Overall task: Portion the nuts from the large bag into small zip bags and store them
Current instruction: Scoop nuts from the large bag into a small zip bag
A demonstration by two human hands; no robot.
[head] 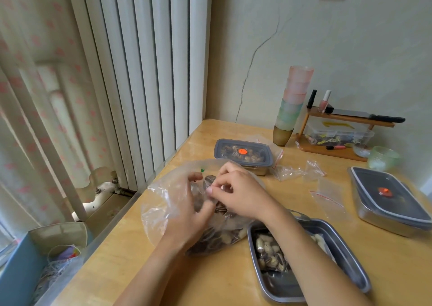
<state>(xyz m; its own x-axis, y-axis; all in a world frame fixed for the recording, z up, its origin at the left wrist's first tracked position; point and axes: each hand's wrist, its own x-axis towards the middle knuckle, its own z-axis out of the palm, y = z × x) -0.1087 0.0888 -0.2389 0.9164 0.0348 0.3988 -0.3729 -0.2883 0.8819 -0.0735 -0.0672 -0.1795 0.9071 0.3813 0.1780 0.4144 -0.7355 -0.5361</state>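
A large clear plastic bag of brown nuts lies on the wooden table in front of me. My left hand reaches inside the bag, fingers curled among the nuts. Above the bag my right hand pinches a small zip bag that holds some nuts. An open steel tray at the near right holds a filled small bag of nuts. Empty small zip bags with red seal lines lie further right.
A lidded steel box with nuts stands behind the big bag; another lidded box sits at the right edge. Stacked cups, a wooden rack and a green glass bowl stand along the wall. A radiator rises on the left.
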